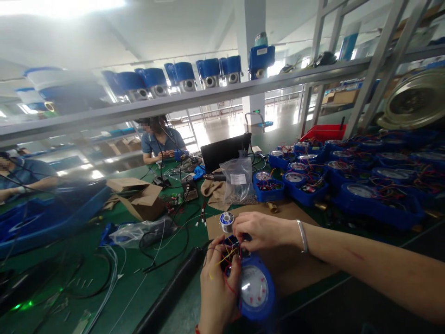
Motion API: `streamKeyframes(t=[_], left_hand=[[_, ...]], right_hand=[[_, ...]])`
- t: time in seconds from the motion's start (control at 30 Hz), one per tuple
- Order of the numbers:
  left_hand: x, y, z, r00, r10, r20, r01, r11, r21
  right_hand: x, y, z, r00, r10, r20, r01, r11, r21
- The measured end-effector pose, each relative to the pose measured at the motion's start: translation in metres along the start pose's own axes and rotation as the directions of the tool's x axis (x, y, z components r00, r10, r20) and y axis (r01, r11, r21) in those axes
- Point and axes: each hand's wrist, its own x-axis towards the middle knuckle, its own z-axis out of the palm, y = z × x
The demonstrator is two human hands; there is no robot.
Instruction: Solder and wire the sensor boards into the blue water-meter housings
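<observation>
A blue water meter (pixel 255 290) with a round white dial lies at the front of the bench, its wire compartment turned away from me. My left hand (pixel 219 283) grips the compartment's left side, with red, yellow and black wires (pixel 227 255) running between and over its fingers. From the right, my right hand (pixel 259 229) reaches over the compartment, its fingers bent and pinched at the edge beside the wires. What lies between those fingertips is hidden. Just behind both hands a solder wire spool (pixel 227 222) stands on a cardboard sheet (pixel 292 264).
Several blue meters (pixel 378 195) with loose wires fill the right side. A clear bag of small parts (pixel 239 178) stands behind the spool. An opened cardboard box (pixel 139 199), cables and a black tube (pixel 174 287) lie left. Two co-workers (pixel 163 139) sit across. An overhead shelf (pixel 194 95) holds meters.
</observation>
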Motion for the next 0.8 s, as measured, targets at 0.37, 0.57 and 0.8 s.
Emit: streamKeyframes(t=[0.37, 0.57, 0.8], left_hand=[[0.022, 0.014, -0.003, 0.981, 0.040, 0.189, -0.074, 0.982, 0.176], [0.034, 0.006, -0.006, 0.913, -0.184, 0.364, 0.223, 0.972, -0.070], [0.034, 0.006, -0.004, 0.886, -0.216, 0.411, 0.306, 0.937, -0.169]], right_hand=[[-0.014, -0.016, 0.016, 0.915, 0.296, -0.275, -0.219, 0.935, 0.278], [-0.037, -0.007, 0.018, 0.918, 0.342, -0.200, -0.259, 0.899, 0.352], [-0.041, -0.007, 0.027, 0.911, 0.396, -0.111, -0.315, 0.846, 0.430]])
